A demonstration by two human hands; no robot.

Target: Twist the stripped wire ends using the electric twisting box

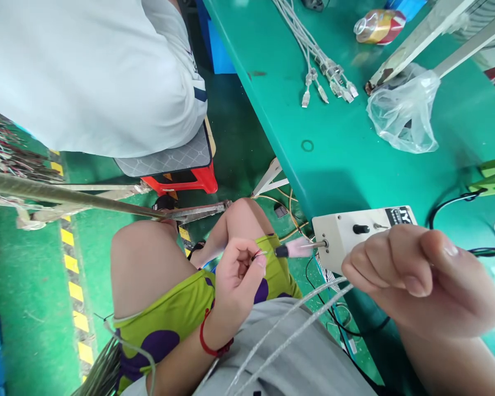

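Observation:
My left hand (240, 275), with a red cord bracelet at its wrist, pinches fine bared wires (259, 254) between thumb and fingertips. Just right of those wire ends is the black tip of a blurred, pinkish spindle (299, 248). That spindle sticks out from a small white machine box (346, 236) with a black switch, at the table's edge. My right hand (416, 280) is closed in a fist in front of the box, hiding part of it. White cables (289, 322) run up from my lap into this fist; their far ends are hidden.
On the green table (334, 176) lie a bundle of USB cables (330, 71), a plastic bottle (380, 26) and a clear plastic bag (406, 110) by a metal leg. A person in a white shirt (107, 77) sits on a red stool (202, 179) at left. A metal bar (66, 192) crosses the left side.

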